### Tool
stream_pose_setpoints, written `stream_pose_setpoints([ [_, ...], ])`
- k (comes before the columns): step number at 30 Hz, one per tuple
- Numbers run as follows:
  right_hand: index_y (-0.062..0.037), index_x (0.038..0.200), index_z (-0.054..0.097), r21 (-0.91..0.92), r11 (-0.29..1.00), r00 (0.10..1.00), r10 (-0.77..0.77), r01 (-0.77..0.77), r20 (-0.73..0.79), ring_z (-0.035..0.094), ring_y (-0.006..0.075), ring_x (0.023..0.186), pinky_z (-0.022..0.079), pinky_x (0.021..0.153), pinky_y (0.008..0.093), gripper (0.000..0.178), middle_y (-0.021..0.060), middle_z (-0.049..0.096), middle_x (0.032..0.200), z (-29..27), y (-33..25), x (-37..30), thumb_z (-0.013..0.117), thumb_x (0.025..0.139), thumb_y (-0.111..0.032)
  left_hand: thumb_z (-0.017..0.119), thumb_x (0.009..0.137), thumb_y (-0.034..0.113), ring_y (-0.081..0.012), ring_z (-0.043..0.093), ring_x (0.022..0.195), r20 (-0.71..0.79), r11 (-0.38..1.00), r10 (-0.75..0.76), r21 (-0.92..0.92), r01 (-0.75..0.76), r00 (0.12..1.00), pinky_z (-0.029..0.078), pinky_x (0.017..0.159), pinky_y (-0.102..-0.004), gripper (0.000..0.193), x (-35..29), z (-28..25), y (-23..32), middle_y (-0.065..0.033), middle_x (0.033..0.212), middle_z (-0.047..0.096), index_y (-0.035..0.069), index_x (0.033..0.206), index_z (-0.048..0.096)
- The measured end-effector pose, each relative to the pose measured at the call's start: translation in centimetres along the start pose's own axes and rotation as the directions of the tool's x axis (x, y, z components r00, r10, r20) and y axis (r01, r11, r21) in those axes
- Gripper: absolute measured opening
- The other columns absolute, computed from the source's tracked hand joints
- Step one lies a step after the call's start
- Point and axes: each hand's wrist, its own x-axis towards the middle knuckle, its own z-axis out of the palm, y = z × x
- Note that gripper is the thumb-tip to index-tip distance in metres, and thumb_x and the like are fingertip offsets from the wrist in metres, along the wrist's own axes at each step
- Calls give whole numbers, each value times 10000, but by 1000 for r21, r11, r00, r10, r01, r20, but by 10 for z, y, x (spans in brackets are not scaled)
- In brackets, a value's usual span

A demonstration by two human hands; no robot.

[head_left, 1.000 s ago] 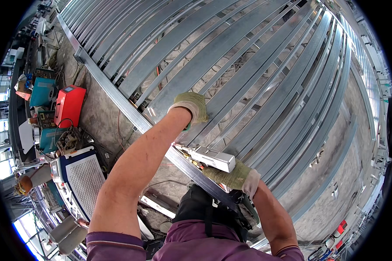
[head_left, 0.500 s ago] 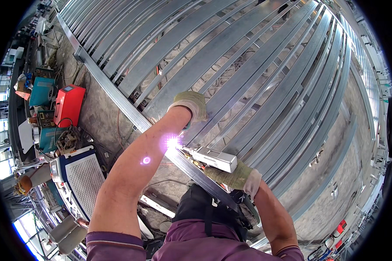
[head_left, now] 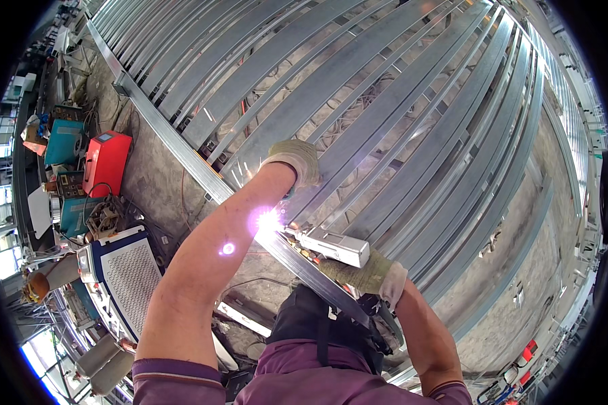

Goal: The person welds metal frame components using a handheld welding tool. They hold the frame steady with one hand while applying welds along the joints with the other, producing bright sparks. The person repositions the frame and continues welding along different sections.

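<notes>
My right hand (head_left: 368, 273), in a greenish work glove, grips a silver boxy welding torch (head_left: 336, 248). Its nozzle points left to a blinding white-violet glow (head_left: 269, 221) on the galvanized steel edge rail (head_left: 294, 255). On the far side of the glow my left hand (head_left: 294, 162), gloved as well, rests bent over the end of a flat steel bar (head_left: 358, 101). Its fingers curl down out of sight, and a small teal bit shows under it. My left forearm partly covers the rail and the glow. Thin sparks (head_left: 240, 174) fly beside the left wrist.
Many parallel steel bars form a large frame ahead, with cables on the concrete floor beneath. To the left stand a red box-shaped machine (head_left: 107, 164), teal machines (head_left: 65, 140) and a white-and-blue cabinet with a perforated panel (head_left: 125, 280). The rail passes close to my waist.
Bright spark streaks now show near my left wrist and over the bars. The glow looks a little larger. Both hands and the torch have barely shifted.
</notes>
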Motion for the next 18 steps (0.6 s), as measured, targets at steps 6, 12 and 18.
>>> stream_pose_setpoints([
  [6, -103, 1579, 633, -683, 723, 992, -118, 107, 31, 714, 159, 1131, 588, 999, 315, 607, 118, 793, 1350, -7, 0, 6, 727, 1108, -473, 807, 944, 531, -385, 787, 1211, 4, 1000, 9, 17, -9, 1000, 633, 1039, -498, 595, 3, 1, -1, -191, 1312, 811, 77, 1328, 819],
  [12, -117, 1585, 636, -652, 730, 975, -209, 204, 71, 713, 147, 1153, 581, 1016, 316, 601, 118, 791, 1366, -14, 11, 6, 729, 1106, -468, 793, 961, 526, -387, 792, 1196, 9, 1000, 11, -10, -11, 1000, 634, 1032, -495, 590, 4, 2, -2, -196, 1265, 824, 61, 1323, 819],
  [18, -106, 1592, 628, -631, 775, 999, -42, 28, -8, 690, 172, 1290, 541, 1112, 291, 593, 125, 740, 1480, -6, -1, 1, 726, 1110, -437, 805, 950, 519, -391, 797, 1181, -5, 1000, 18, 8, -18, 1000, 637, 1021, -501, 580, 7, 4, -4, -200, 1245, 828, 58, 1301, 829],
])
